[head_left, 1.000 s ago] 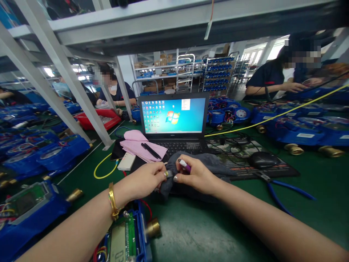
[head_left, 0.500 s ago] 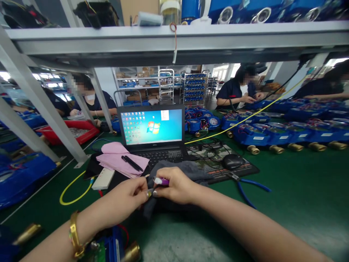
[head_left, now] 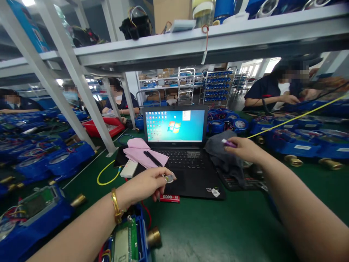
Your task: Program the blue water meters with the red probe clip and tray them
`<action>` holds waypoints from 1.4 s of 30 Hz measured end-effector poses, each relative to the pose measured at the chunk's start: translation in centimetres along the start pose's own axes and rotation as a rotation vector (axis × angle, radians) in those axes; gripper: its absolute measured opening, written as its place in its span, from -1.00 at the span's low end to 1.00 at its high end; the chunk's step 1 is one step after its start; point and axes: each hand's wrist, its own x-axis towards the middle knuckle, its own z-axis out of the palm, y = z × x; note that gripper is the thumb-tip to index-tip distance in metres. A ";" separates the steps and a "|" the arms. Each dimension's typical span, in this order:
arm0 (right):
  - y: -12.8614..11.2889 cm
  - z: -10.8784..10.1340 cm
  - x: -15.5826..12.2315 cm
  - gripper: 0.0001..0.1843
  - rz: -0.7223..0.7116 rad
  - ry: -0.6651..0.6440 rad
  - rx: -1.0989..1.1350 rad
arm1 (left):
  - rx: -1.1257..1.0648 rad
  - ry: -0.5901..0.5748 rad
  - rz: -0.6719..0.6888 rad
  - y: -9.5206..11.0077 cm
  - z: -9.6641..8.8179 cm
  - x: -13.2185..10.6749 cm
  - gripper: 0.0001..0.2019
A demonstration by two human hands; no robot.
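Observation:
My left hand point(head_left: 152, 183) is over the front left of the open laptop point(head_left: 188, 185), fingers pinched together. A small pale thing shows at its fingertips, too small to name. My right hand point(head_left: 244, 148) is closed on a purple stick with a white tip point(head_left: 230, 143), beside the laptop's right side. A crumpled dark grey cloth point(head_left: 225, 158) lies under and beside that hand, partly over the mouse pad; whether the fingers also grip it I cannot tell. Below my left wrist sits a blue meter with a bare display and green board point(head_left: 124, 242).
A small red block point(head_left: 169, 198) is at the laptop's front edge. Pink paper point(head_left: 136, 149) with black pens lies on its left, near a white box point(head_left: 129, 169). Blue meters point(head_left: 302, 143) line the right. A shelf point(head_left: 163, 47) crosses above. Co-workers sit beyond the bench.
My hands have moved apart. The right one has gone right and farther away with the purple stick, and the grey cloth now lies right of the laptop. The view has turned left.

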 end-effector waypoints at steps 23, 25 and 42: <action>-15.8 7.8 -11.1 -0.54 -0.034 -0.783 1.232 | 0.235 0.153 0.441 3.3 -0.5 -5.1 -0.75; -16.5 7.4 -11.3 -0.58 -0.016 -0.757 1.321 | 0.302 0.204 0.526 3.2 -0.1 -6.4 -0.74; -20.7 6.6 -18.0 -0.91 -0.550 -0.577 0.906 | 0.904 0.776 0.265 -7.6 5.6 -14.3 -0.05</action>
